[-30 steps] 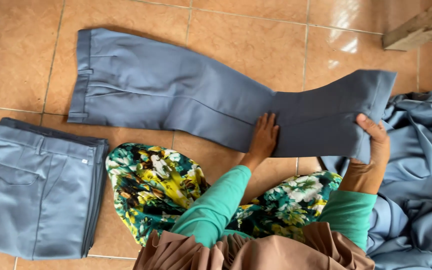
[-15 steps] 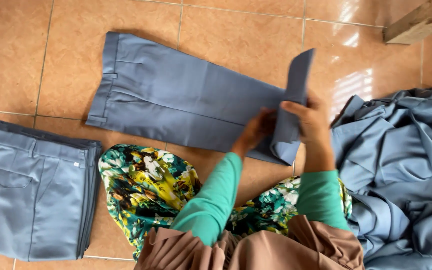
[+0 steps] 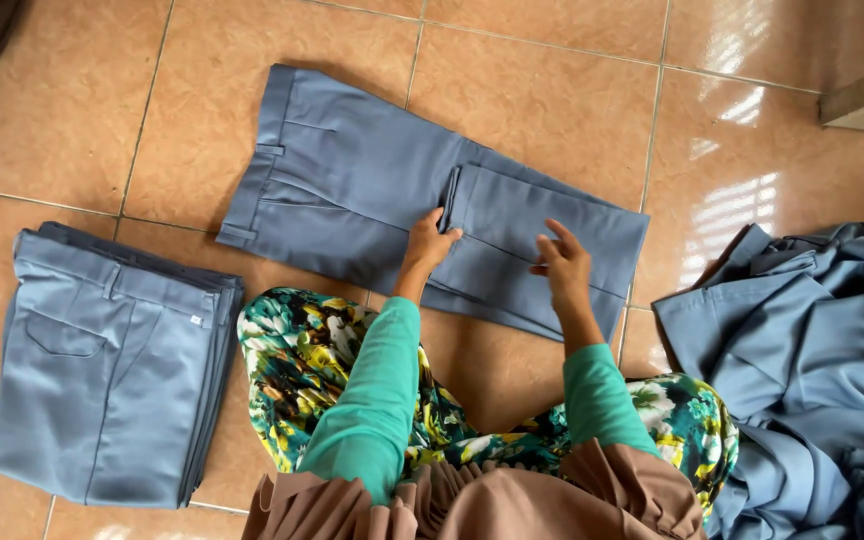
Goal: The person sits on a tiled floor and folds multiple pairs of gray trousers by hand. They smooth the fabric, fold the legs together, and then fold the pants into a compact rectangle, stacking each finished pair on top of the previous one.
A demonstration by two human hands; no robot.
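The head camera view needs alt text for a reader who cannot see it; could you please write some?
Seen from above, a left hand and right hand press on grey-blue trousers lying on an orange tiled floor, legs folded back. A stack of folded trousers lies left, a heap of loose grey-blue cloth right.

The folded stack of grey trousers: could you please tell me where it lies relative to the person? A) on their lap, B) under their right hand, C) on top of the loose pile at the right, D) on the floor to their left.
D: the stack lies on the tiled floor at the person's left, apart from both hands, which rest on the trousers spread in front.
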